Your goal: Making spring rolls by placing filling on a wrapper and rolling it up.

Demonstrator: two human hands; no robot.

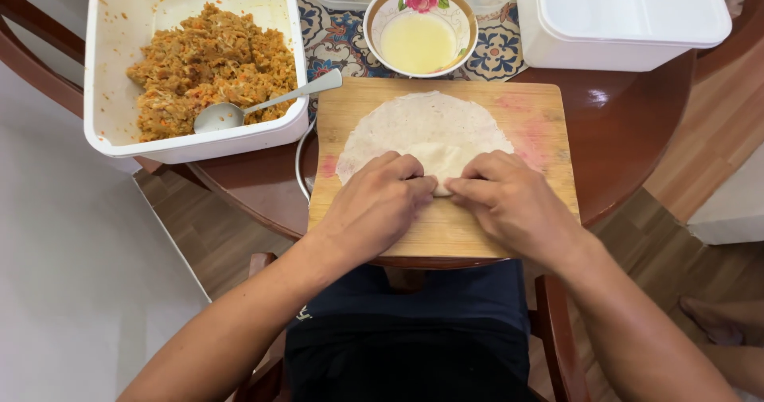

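Note:
A thin round white wrapper (430, 127) lies on a wooden cutting board (533, 123) at the table's near edge. Its near edge is folded up over a lump at the middle. My left hand (374, 207) and my right hand (509, 203) rest side by side on that folded near part, fingertips pressing the fold from both sides. The filling under the fold is hidden by the wrapper and my fingers.
A white rectangular tub (107, 91) with orange-brown minced filling (211, 64) and a metal spoon (239, 111) stands at the back left. A flowered bowl (420, 28) of pale yellow liquid sits behind the board. A closed white lidded container (621, 16) is at the back right. The round dark wooden table (629, 131) carries it all.

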